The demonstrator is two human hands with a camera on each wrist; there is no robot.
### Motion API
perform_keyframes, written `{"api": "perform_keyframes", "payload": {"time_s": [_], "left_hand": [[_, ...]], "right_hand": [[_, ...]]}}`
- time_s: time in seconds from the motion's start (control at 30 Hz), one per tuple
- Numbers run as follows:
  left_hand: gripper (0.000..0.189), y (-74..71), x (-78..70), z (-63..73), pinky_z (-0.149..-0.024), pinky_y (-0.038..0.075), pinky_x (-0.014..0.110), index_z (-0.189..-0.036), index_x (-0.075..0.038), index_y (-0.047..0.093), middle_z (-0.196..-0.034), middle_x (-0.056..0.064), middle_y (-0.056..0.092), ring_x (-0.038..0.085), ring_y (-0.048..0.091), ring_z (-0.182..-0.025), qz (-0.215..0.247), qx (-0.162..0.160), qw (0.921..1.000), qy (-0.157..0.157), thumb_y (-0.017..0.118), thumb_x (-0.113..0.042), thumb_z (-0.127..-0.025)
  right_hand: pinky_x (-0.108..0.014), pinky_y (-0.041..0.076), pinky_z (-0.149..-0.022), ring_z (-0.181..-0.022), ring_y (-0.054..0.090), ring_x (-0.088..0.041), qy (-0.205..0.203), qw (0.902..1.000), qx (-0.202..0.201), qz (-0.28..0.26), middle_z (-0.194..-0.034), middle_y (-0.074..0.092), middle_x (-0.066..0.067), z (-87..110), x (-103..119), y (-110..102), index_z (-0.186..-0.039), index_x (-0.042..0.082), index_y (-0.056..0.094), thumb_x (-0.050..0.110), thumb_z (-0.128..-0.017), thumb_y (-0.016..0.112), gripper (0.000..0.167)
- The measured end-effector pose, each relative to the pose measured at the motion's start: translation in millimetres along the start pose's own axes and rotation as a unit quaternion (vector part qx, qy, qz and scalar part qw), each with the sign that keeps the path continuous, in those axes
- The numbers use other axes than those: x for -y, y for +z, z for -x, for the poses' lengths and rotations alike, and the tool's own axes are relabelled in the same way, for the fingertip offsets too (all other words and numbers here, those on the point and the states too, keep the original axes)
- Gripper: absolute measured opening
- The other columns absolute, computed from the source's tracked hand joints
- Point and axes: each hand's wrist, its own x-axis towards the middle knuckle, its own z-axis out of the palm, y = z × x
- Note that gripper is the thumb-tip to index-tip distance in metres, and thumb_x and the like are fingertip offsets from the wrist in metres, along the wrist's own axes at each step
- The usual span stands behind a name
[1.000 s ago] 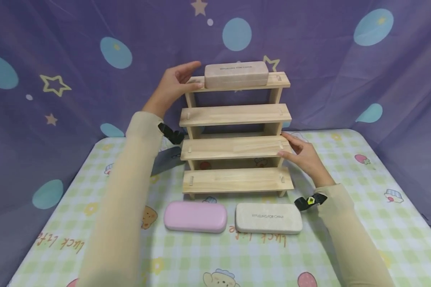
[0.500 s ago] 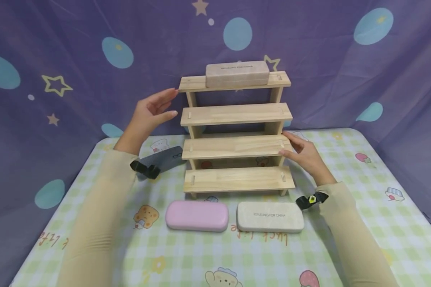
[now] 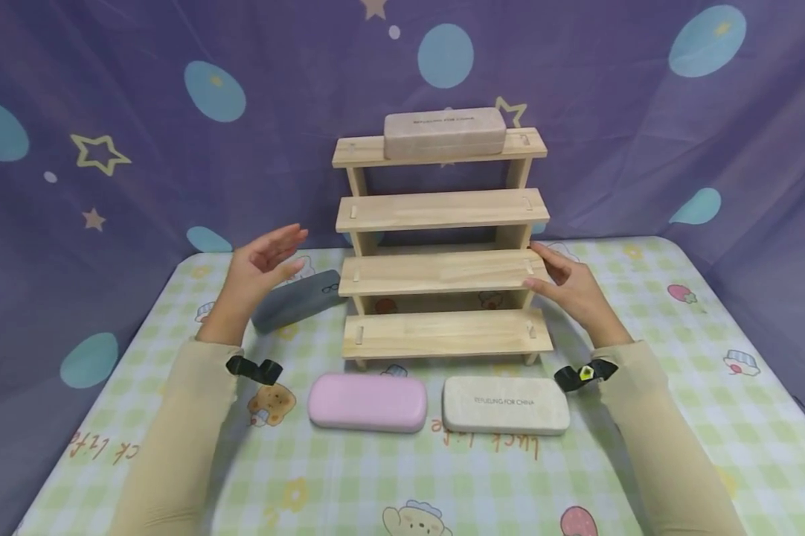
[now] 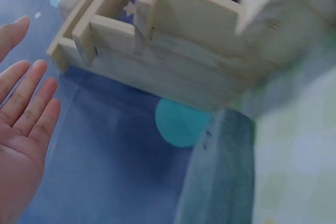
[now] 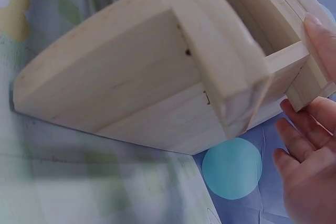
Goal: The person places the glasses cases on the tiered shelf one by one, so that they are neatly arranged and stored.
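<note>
My left hand [image 3: 258,272] hangs in the air left of the wooden tiered display shelf [image 3: 443,272], fingers apart and holding nothing; the left wrist view shows its bare palm. Just below and right of it, a grey-blue glasses case [image 3: 298,299] lies slanted on the cloth against the shelf's side. With thumb over and fingertips under the edge, my right hand [image 3: 573,290] pinches the right end of the second step from the bottom. On the top step rests a beige glasses case [image 3: 445,134] with printed lettering.
In front of the shelf lie a pink glasses case [image 3: 367,403] and a cream glasses case [image 3: 506,406], side by side. A checked tablecloth [image 3: 349,484] covers the table. Behind hangs a purple patterned curtain [image 3: 275,149].
My left hand has left the top step beside the beige case and come down and left toward the grey-blue case. My right hand has kept its hold on the shelf.
</note>
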Motion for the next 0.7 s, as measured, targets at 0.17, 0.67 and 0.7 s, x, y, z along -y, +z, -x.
{"api": "perform_keyframes", "payload": {"time_s": [0.17, 0.67, 0.7], "left_hand": [[0.048, -9.8, 12.5, 17.9, -0.097, 0.041, 0.020, -0.131, 0.003, 0.052, -0.123, -0.001, 0.063, 0.008, 0.055, -0.116, -0.017, -0.020, 0.9996, 0.009, 0.064, 0.007, -0.084], [0.051, -42.0, 50.6, 50.9, -0.110, 0.025, 0.026, -0.134, -0.003, 0.051, -0.131, 0.001, 0.057, 0.003, 0.043, -0.125, -0.114, -0.078, 0.9872, -0.079, 0.067, -0.004, -0.086], [0.052, -43.1, 52.9, 52.0, -0.111, 0.024, 0.029, -0.135, -0.003, 0.050, -0.133, 0.002, 0.056, 0.004, 0.043, -0.126, -0.121, -0.082, 0.9852, -0.090, 0.068, -0.005, -0.086]], "right_hand": [[-0.028, 0.027, -0.109, -0.140, 0.026, -0.022, -0.003, 0.9999, 0.003, -0.014, -0.152, 0.030, -0.007, 0.2, 2, 2, -0.146, 0.014, 0.035, 0.026, -0.087, 0.068, 0.069], [-0.022, 0.030, -0.107, -0.138, 0.029, -0.021, 0.001, 0.9998, 0.004, -0.020, -0.152, 0.030, -0.007, -1.4, -3, 0, -0.147, 0.012, 0.034, 0.026, -0.088, 0.068, 0.069], [-0.024, 0.029, -0.108, -0.139, 0.029, -0.021, 0.000, 0.9998, 0.003, -0.019, -0.152, 0.030, -0.007, -1.5, -2, 0, -0.147, 0.012, 0.034, 0.026, -0.088, 0.067, 0.069]]}}
